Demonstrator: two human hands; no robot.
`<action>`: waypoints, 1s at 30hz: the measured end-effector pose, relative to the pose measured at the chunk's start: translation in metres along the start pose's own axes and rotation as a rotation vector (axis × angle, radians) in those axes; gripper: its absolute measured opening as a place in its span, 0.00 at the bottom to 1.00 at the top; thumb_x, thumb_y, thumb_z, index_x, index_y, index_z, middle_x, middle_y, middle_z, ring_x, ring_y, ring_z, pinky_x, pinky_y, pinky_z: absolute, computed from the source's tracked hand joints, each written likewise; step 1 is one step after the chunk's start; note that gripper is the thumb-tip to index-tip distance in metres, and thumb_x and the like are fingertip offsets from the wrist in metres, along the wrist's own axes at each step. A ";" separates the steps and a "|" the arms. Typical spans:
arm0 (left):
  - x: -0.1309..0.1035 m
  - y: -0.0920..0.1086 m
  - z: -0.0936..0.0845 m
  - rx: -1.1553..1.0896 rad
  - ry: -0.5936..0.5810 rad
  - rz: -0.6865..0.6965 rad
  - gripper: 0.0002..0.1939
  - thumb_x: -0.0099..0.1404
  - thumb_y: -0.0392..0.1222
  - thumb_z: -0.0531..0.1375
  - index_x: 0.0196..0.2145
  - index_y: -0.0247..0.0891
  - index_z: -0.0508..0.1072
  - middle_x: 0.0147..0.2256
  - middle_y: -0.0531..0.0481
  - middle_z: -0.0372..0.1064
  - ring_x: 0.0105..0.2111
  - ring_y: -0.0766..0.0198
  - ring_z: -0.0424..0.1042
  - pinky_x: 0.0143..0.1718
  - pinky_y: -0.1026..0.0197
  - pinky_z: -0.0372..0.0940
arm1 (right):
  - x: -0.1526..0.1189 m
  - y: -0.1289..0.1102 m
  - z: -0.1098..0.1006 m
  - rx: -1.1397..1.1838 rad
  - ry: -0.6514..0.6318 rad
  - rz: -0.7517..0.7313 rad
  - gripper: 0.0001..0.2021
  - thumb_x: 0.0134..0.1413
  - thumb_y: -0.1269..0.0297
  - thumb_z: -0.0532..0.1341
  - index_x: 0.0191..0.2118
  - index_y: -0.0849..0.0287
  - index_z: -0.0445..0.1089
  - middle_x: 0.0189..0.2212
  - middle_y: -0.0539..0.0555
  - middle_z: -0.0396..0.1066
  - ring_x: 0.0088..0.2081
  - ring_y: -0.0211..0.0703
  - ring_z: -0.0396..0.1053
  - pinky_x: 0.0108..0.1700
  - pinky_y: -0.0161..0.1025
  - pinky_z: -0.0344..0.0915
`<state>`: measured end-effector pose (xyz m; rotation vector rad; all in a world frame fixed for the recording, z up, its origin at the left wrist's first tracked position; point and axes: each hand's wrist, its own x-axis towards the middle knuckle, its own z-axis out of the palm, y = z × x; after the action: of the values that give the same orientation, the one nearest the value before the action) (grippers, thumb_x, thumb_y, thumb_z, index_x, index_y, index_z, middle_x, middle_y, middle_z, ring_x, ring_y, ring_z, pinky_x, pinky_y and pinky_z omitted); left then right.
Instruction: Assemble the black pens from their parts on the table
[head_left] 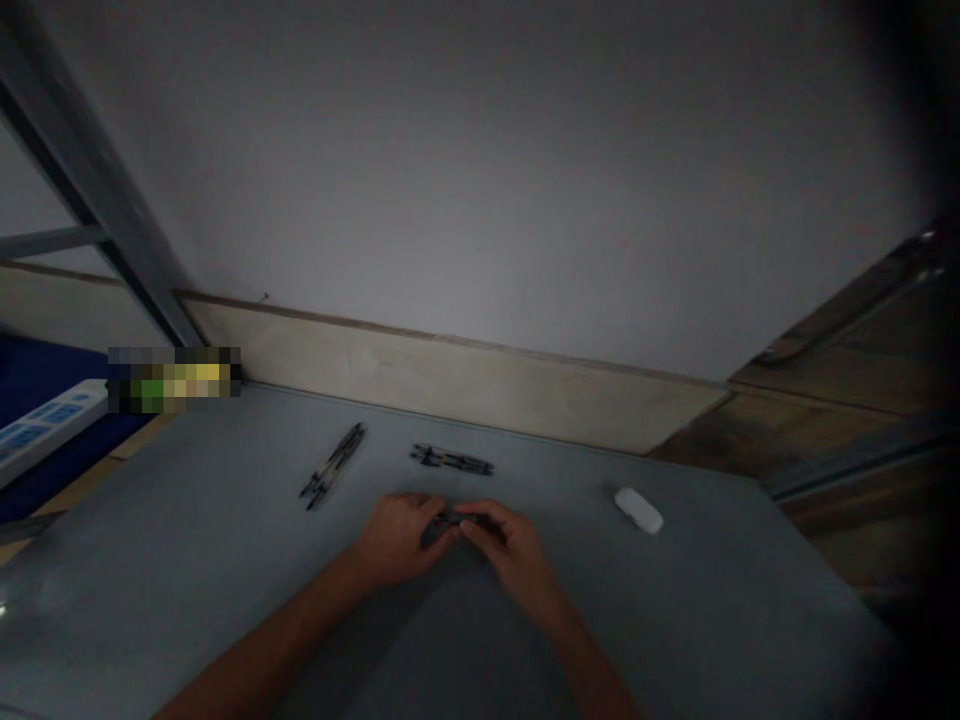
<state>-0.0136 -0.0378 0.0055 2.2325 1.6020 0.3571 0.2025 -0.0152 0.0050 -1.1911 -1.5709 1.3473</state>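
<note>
Both hands meet near the middle of the grey table, with a small dark object (453,518) between their fingertips; it is mostly covered and its kind is hard to make out. My left hand (401,537) has its thumb and fingers closed on the object's left end. On the right end, my right hand (510,550) pinches it with thumb and forefinger. Just beyond the hands lies a bundle of dark pens (452,460), roughly sideways. Another group of dark pens (333,467) rests slantwise to the upper left of my left hand.
A white rounded case (638,510) lies on the right part of the grey table (720,600). At the far left are a white power strip (52,430) on blue cloth and a blurred-out coloured item (180,382). A pale wall (480,200) rises behind the table.
</note>
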 end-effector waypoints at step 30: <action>0.001 -0.005 0.004 0.144 -0.001 0.161 0.12 0.84 0.50 0.63 0.59 0.50 0.84 0.47 0.48 0.91 0.44 0.51 0.91 0.42 0.59 0.77 | -0.001 0.006 0.005 -0.316 0.019 -0.056 0.26 0.71 0.45 0.61 0.22 0.51 0.67 0.18 0.48 0.67 0.24 0.46 0.67 0.32 0.42 0.58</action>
<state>-0.0164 -0.0363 -0.0007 2.4779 1.4943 0.2919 0.1995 -0.0170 -0.0017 -1.3299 -1.8374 1.0743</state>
